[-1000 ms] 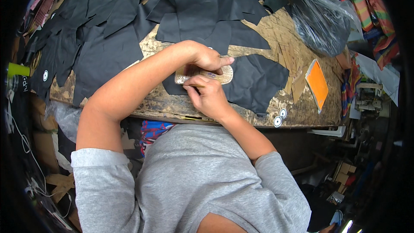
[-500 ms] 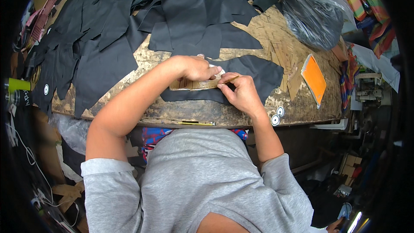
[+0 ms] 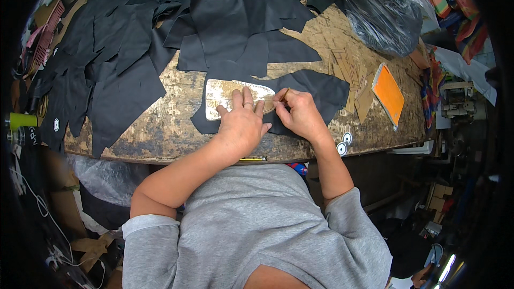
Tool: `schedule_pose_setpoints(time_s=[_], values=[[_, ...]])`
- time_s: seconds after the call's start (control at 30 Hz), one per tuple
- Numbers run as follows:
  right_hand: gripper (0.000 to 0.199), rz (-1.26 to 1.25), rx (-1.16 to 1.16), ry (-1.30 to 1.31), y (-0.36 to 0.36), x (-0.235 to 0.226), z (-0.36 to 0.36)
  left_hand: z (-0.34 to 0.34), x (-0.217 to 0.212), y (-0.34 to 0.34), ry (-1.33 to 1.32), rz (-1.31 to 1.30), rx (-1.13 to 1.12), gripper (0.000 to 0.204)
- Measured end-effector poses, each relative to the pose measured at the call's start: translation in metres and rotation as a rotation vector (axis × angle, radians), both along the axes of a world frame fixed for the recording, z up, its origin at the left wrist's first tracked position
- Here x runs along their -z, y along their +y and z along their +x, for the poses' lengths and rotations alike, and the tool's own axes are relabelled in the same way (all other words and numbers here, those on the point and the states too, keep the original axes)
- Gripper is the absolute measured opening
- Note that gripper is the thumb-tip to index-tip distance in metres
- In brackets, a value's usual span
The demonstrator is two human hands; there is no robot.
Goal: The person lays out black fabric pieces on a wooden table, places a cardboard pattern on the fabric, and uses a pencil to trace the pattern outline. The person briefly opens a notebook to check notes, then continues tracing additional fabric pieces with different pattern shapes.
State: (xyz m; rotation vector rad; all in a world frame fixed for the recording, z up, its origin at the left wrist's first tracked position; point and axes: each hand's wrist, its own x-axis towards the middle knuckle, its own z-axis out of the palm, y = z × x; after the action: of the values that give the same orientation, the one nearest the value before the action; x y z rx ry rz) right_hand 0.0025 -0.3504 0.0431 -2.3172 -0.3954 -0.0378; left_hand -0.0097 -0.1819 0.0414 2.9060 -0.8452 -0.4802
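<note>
The left hand (image 3: 242,123) lies palm down with its fingers spread flat, pressing on a pale, worn shoe-shaped cardboard template (image 3: 235,93). That template rests on a black piece of cut leather (image 3: 316,88) near the front edge of the scarred wooden surface (image 3: 160,128). The left forearm comes in from about 7 o'clock, bent sharply at the elbow.

The right hand (image 3: 300,113) sits just beside the left one, at its 3 o'clock, fingers curled closed around a thin stick-like marking tool (image 3: 282,95) whose tip meets the template's right end. Its forearm rises from 5 o'clock. Most of the tool is buried in the fist, so its kind is hard to tell.

The left hand covers the template's lower right part, and the leather under both hands is largely hidden. At 12 o'clock from the hands lies a heap of black leather offcuts (image 3: 225,27); at 2 o'clock, a crumpled dark plastic bag (image 3: 383,16); at 3 o'clock, an orange rectangular pad (image 3: 388,93). The picture's rim is dark and blurred.
</note>
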Motion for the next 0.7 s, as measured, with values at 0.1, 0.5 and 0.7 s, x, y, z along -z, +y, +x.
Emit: schedule_pose_setpoints(time_s=[0.1,0.5,0.7], values=[[0.006,-0.03,0.006,-0.039,0.0,0.0,0.005,-0.002,0.003,-0.002,-0.011,0.045,0.013,0.059],[0.009,0.036,-0.164,-0.125,0.026,0.013,0.049,-0.006,0.011,-0.001,-0.035,-0.059,-0.022,0.062],[0.009,0.052,-0.238,-0.182,0.067,0.019,0.065,-0.006,0.011,-0.001,-0.006,-0.04,0.009,0.061]])
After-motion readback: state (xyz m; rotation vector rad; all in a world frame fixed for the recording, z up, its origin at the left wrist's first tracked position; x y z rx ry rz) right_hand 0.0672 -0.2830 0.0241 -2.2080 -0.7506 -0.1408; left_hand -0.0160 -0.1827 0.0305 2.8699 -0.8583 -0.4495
